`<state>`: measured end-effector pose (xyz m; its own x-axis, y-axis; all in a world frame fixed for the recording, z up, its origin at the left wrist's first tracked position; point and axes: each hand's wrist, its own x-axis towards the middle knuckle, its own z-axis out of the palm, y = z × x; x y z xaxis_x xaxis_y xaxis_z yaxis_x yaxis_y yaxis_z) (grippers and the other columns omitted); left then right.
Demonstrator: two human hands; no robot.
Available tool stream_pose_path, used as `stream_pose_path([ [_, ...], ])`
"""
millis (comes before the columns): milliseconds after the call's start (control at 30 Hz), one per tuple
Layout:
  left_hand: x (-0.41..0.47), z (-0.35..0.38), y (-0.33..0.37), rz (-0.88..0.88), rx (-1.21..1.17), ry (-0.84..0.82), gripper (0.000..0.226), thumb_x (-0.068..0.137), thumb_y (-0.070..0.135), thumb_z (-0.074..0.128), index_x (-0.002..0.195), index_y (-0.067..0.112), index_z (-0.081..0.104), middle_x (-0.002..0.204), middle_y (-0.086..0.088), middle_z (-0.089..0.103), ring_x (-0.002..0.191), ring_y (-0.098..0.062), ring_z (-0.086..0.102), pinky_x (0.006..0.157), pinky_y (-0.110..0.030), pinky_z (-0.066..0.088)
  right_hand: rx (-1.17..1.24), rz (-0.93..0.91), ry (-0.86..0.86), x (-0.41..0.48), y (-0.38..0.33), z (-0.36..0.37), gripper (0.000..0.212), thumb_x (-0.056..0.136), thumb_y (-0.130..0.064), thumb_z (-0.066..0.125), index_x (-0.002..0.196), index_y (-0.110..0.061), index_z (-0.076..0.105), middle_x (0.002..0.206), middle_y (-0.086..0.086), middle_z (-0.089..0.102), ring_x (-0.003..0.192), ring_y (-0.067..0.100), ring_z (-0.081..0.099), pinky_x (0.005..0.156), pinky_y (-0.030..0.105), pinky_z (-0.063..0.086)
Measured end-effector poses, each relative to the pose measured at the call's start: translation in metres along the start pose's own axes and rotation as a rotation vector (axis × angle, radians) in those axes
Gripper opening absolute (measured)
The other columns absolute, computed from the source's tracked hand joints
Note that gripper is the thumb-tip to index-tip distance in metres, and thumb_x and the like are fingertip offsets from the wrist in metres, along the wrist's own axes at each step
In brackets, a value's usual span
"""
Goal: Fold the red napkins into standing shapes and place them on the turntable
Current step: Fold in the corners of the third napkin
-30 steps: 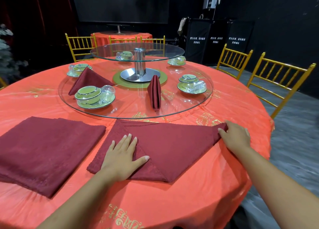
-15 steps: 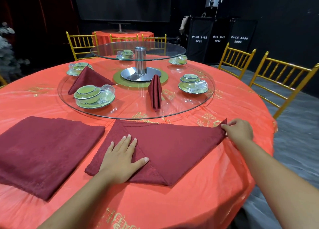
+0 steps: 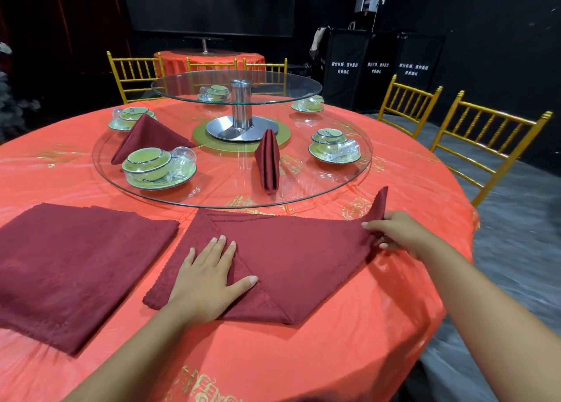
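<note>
My left hand (image 3: 209, 275): fingers straight and spread, palm flat on the left part of the red napkin (image 3: 303, 259), pressing it to the orange tablecloth (image 3: 318, 356).

Red napkin: folded to a triangle with its point toward me, lying at 6 o'clock from the turntable, just short of its rim.

My right hand (image 3: 400, 233): at 3 o'clock of the napkin, thumb and fingers pinched on the right corner, whose tip stands up off the cloth.

Napkin stack (image 3: 76, 268): flat squares at 9 o'clock of my left hand, just beside the triangle, not touching it.

Glass turntable (image 3: 221, 186): lower tier, in the middle of the table.

Upright napkin (image 3: 267, 162): standing on the glass, 6 o'clock from the steel post.

Tent-shaped napkin (image 3: 150, 136): on the glass at about 9 o'clock.

Bowl and saucer (image 3: 151, 166): 8 o'clock, touching the tent's front edge; whether the glass cup beside it is tipped over I cannot tell.

Second bowl set (image 3: 332, 148): 4 o'clock.

Upper glass tier (image 3: 273, 83): on the post.

Gold chairs (image 3: 485, 140): 2 o'clock, apart from the table.
</note>
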<state>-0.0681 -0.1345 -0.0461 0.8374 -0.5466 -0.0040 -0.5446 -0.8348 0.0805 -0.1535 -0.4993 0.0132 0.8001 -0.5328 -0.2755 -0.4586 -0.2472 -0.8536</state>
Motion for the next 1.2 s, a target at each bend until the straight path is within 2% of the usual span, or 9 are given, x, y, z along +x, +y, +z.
stream_pose_path([
  [133,0.0,0.0,0.001,-0.004,-0.014,0.002,0.109,0.062,0.087,-0.007,0.153,0.027,0.0,0.161,0.004,-0.009,0.146,-0.01,-0.013,0.119,-0.041,-0.007,0.065,-0.109,-0.139,-0.008,-0.017,0.024,0.012,0.083,-0.008,0.069,0.093,-0.003,0.064,0.074,0.008,0.065,0.052,0.01,0.056,0.048,0.02,0.049],
  [367,0.001,0.002,0.0,-0.007,-0.026,-0.004,0.103,0.068,0.086,0.0,0.153,0.028,-0.001,0.16,0.004,-0.011,0.146,-0.01,-0.015,0.119,-0.042,-0.009,0.04,-0.338,-0.174,-0.014,-0.062,0.111,0.018,0.081,-0.006,0.071,0.086,-0.004,0.054,0.065,0.014,0.051,0.047,0.012,0.052,0.048,0.021,0.048],
  [500,0.002,0.003,-0.001,-0.003,-0.024,-0.004,0.101,0.07,0.085,0.003,0.153,0.028,-0.002,0.16,0.004,-0.011,0.145,-0.01,-0.016,0.118,-0.042,-0.01,-0.162,-0.424,-0.116,-0.012,-0.071,0.161,0.02,0.077,-0.013,0.074,0.072,-0.01,0.055,0.055,0.003,0.059,0.049,0.013,0.055,0.053,0.024,0.045],
  [633,0.002,0.004,-0.001,-0.005,-0.017,-0.002,0.102,0.071,0.085,0.002,0.153,0.026,-0.003,0.16,0.003,-0.011,0.145,-0.009,-0.017,0.118,-0.043,-0.01,-0.363,-0.547,-0.032,-0.013,-0.069,0.196,0.02,0.074,-0.018,0.075,0.073,-0.018,0.055,0.069,-0.002,0.059,0.067,0.015,0.053,0.058,0.026,0.033],
  [800,0.0,0.003,-0.001,0.012,-0.052,0.035,0.09,0.072,0.084,0.003,0.139,0.038,-0.033,0.161,0.002,-0.008,0.146,-0.01,-0.013,0.118,-0.042,-0.008,-0.37,-0.617,-0.058,-0.015,-0.068,0.212,0.011,0.078,-0.015,0.071,0.079,-0.013,0.059,0.067,0.0,0.062,0.061,0.012,0.059,0.064,0.025,0.042],
  [933,-0.001,0.002,0.0,0.032,-0.055,0.033,0.078,0.073,0.084,0.004,0.125,0.05,-0.043,0.161,-0.001,-0.005,0.147,-0.013,-0.012,0.118,-0.044,-0.007,-0.187,-0.534,-0.147,-0.016,-0.077,0.209,0.023,0.084,-0.005,0.063,0.071,-0.017,0.049,0.06,0.002,0.061,0.044,0.001,0.06,0.051,0.016,0.047],
  [1033,-0.001,0.003,-0.001,0.041,-0.049,0.036,0.076,0.072,0.084,0.002,0.126,0.051,-0.042,0.161,-0.002,-0.006,0.147,-0.014,-0.012,0.118,-0.044,-0.008,-0.108,-0.481,-0.277,-0.019,-0.083,0.209,0.014,0.089,0.001,0.054,0.085,-0.013,0.056,0.074,0.003,0.062,0.062,0.011,0.065,0.062,0.021,0.055],
  [1100,-0.001,0.004,-0.001,0.044,-0.037,0.031,0.076,0.072,0.084,0.0,0.128,0.051,-0.04,0.161,-0.002,-0.006,0.147,-0.015,-0.013,0.117,-0.044,-0.009,-0.061,-0.442,-0.388,-0.023,-0.083,0.208,0.027,0.09,0.004,0.042,0.109,-0.007,0.058,0.093,0.009,0.065,0.083,0.017,0.066,0.072,0.023,0.055],
  [1200,0.0,0.004,-0.001,0.043,-0.011,0.005,0.079,0.07,0.084,-0.003,0.141,0.052,-0.018,0.161,-0.003,-0.01,0.146,-0.015,-0.015,0.117,-0.045,-0.01,-0.031,-0.495,-0.306,-0.027,-0.076,0.197,0.025,0.092,-0.002,0.047,0.112,-0.009,0.061,0.105,0.007,0.067,0.094,0.016,0.067,0.085,0.027,0.053],
])
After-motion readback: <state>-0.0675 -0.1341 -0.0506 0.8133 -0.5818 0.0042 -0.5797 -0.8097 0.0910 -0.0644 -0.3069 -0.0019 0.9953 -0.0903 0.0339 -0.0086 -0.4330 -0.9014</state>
